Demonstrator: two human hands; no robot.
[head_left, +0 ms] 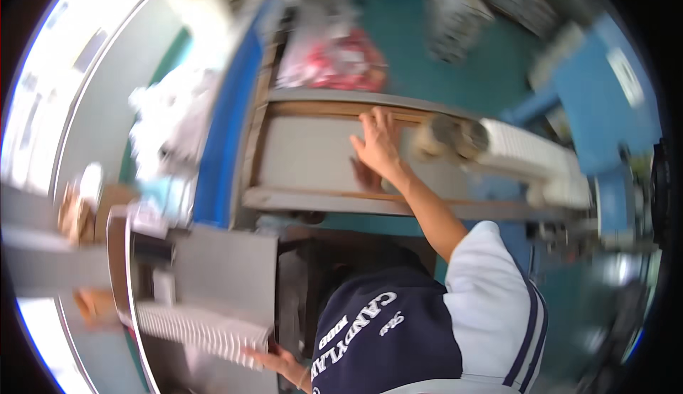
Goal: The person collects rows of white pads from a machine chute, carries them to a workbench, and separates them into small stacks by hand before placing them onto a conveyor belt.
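head view: my hands are well apart, the left hand [279, 363] with fingers touching the right end of a white ribbed stack [196, 331] beside a grey panel [226, 262]; whether it grips i cannot tell. my right hand [380, 144] is open, fingers spread, over the grey bench [302, 153], a second white stack [532, 149] off to its right.

1. Beyond the tray's [302, 148] far edge, the clear bag [341, 60] and its red contents are blurred.
2. Between the tray's long edges, a dark patch [366, 175] beside the right hand [380, 145] is too blurred to name.
3. At the worktop's [224, 266] right edge, the left hand [281, 362] shows only partly, some fingers hidden at the white stack [196, 330].
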